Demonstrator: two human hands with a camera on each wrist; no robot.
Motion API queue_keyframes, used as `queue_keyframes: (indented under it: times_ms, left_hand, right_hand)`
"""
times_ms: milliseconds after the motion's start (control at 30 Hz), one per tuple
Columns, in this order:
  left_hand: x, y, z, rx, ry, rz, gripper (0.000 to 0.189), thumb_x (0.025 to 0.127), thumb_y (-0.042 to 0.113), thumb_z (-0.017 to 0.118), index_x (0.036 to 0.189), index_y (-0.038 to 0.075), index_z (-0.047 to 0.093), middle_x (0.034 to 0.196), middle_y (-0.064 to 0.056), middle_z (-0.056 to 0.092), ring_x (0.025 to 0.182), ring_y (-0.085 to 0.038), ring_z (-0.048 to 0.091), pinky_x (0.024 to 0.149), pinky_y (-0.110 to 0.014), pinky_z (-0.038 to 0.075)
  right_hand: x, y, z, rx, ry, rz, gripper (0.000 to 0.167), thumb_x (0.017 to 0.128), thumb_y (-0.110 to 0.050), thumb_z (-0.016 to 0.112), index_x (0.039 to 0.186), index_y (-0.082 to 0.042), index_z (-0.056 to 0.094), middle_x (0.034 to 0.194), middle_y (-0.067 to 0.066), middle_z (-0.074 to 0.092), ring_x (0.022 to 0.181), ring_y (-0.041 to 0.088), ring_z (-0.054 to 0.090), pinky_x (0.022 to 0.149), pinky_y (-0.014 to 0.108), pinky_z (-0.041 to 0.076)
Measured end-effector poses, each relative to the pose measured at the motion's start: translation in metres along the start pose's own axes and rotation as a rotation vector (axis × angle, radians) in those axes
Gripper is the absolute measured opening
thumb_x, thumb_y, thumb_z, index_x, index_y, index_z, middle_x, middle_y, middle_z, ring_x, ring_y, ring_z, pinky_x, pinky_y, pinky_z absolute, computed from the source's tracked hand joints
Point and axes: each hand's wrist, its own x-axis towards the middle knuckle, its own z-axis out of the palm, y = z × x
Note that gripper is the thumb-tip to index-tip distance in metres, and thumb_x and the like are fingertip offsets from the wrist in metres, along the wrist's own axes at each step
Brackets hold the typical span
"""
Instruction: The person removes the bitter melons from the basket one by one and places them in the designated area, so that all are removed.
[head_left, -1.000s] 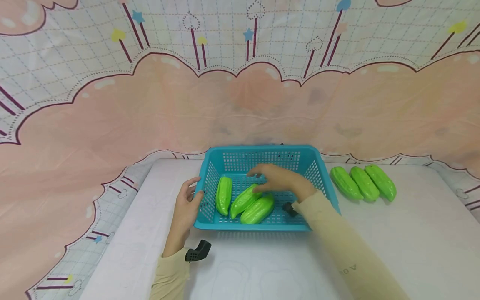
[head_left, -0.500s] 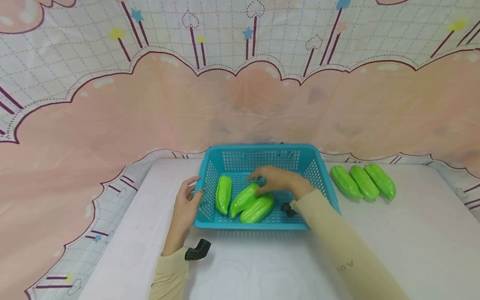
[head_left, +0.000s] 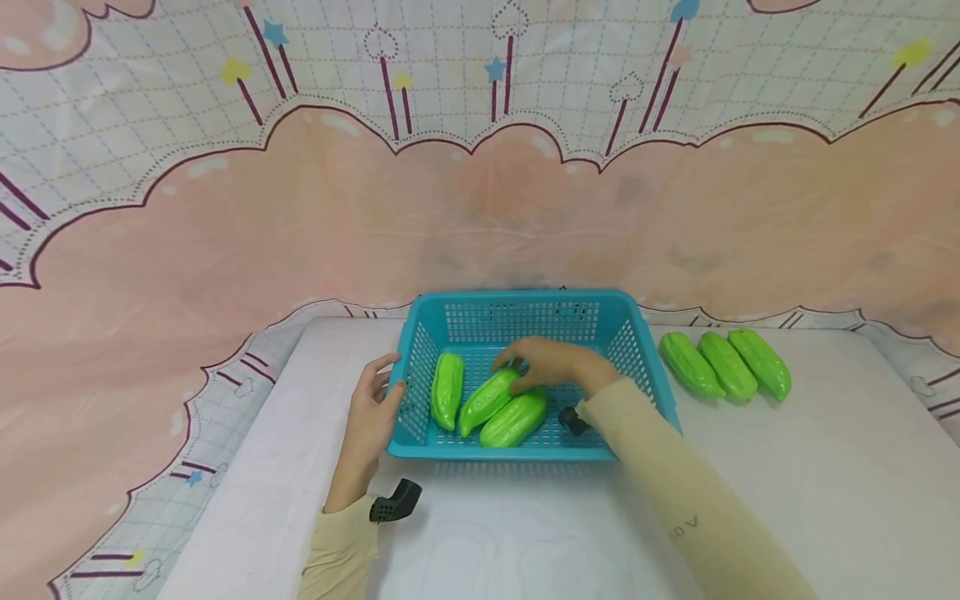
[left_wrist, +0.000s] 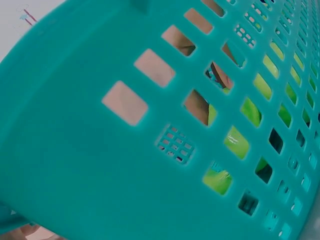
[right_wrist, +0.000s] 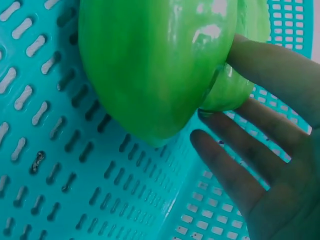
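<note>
In the head view, a blue plastic basket holds three glossy, ridged green bitter melons. One melon lies by the left wall, and another sits nearest the front. My right hand reaches over the middle melon. Its thumb is at the near side and its fingers curve round the far end. The right wrist view shows the thumb passing behind the nearest melon. My left hand holds the basket's left rim, mostly hidden from the left wrist camera by the basket wall.
Three more bitter melons lie side by side on the white tabletop, right of the basket. A patterned cloth hangs behind the table. A black wrist camera sits at the left sleeve.
My right hand has come down slightly, its fingers closing round the far end of the middle melon. The left hand stays at the rim, and the melons lie where they were.
</note>
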Motion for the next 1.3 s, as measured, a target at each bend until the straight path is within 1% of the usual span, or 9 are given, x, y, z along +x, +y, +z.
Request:
queue_keyframes:
  times_ms: [200, 467, 633, 767, 967, 1167, 1300]
  left_hand:
    - [-0.001, 0.001, 0.000, -0.005, -0.003, 0.001, 0.046, 0.101, 0.014, 0.046, 0.147, 0.019, 0.042, 0.138, -0.016, 0.054, 0.123, -0.033, 0.057, 0.097, -0.051, 0.049]
    - [0.000, 0.002, -0.001, -0.004, -0.006, 0.001, 0.046, 0.101, 0.014, 0.046, 0.147, 0.018, 0.042, 0.138, -0.017, 0.054, 0.123, -0.033, 0.058, 0.097, -0.051, 0.049]
    - [0.000, 0.001, -0.001, -0.003, -0.008, 0.000, 0.046, 0.101, 0.015, 0.046, 0.147, 0.018, 0.042, 0.138, -0.017, 0.054, 0.124, -0.033, 0.057, 0.097, -0.052, 0.049]
    - [0.000, 0.001, -0.001, -0.001, -0.008, 0.001, 0.045, 0.101, 0.015, 0.046, 0.146, 0.019, 0.042, 0.138, -0.016, 0.054, 0.124, -0.033, 0.057, 0.096, -0.051, 0.049]
    - [-0.002, 0.001, -0.002, -0.006, -0.013, -0.003, 0.045, 0.102, 0.015, 0.046, 0.147, 0.019, 0.042, 0.140, -0.016, 0.053, 0.126, -0.033, 0.055, 0.099, -0.052, 0.047]
    - [-0.002, 0.001, -0.001, 0.000, -0.009, -0.002, 0.046, 0.101, 0.014, 0.045, 0.147, 0.018, 0.042, 0.139, -0.017, 0.053, 0.126, -0.034, 0.055, 0.099, -0.053, 0.047]
    - [-0.002, 0.001, -0.001, 0.002, -0.007, -0.004, 0.046, 0.101, 0.015, 0.045, 0.147, 0.018, 0.042, 0.140, -0.017, 0.053, 0.127, -0.034, 0.055, 0.099, -0.053, 0.047]
  right_hand:
    - [0.001, -0.001, 0.000, 0.015, -0.018, -0.006, 0.042, 0.092, -0.014, 0.070, 0.133, -0.008, 0.062, 0.138, 0.008, 0.059, 0.124, 0.027, 0.055, 0.104, 0.042, 0.045]
    - [0.002, -0.001, -0.001, 0.014, -0.027, -0.030, 0.037, 0.090, -0.015, 0.072, 0.127, -0.012, 0.066, 0.132, 0.006, 0.063, 0.120, 0.026, 0.058, 0.103, 0.039, 0.046]
    - [0.001, -0.002, -0.001, 0.010, -0.033, -0.032, 0.038, 0.090, -0.015, 0.072, 0.127, -0.011, 0.066, 0.132, 0.006, 0.064, 0.120, 0.026, 0.058, 0.103, 0.039, 0.046]
    - [0.000, -0.003, -0.001, 0.009, -0.023, -0.029, 0.038, 0.090, -0.015, 0.072, 0.128, -0.010, 0.066, 0.132, 0.007, 0.063, 0.120, 0.026, 0.058, 0.103, 0.039, 0.046]
    - [-0.004, -0.010, -0.002, -0.029, 0.003, -0.007, 0.041, 0.091, -0.015, 0.072, 0.130, -0.008, 0.064, 0.134, 0.008, 0.062, 0.119, 0.026, 0.059, 0.102, 0.038, 0.047]
    - [-0.008, -0.017, -0.004, -0.067, 0.022, 0.026, 0.043, 0.091, -0.017, 0.072, 0.133, -0.010, 0.063, 0.136, 0.006, 0.061, 0.120, 0.026, 0.059, 0.101, 0.039, 0.048]
    - [-0.011, -0.018, -0.007, -0.078, 0.032, 0.026, 0.044, 0.090, -0.017, 0.072, 0.133, -0.009, 0.062, 0.136, 0.007, 0.061, 0.120, 0.026, 0.060, 0.100, 0.040, 0.049]
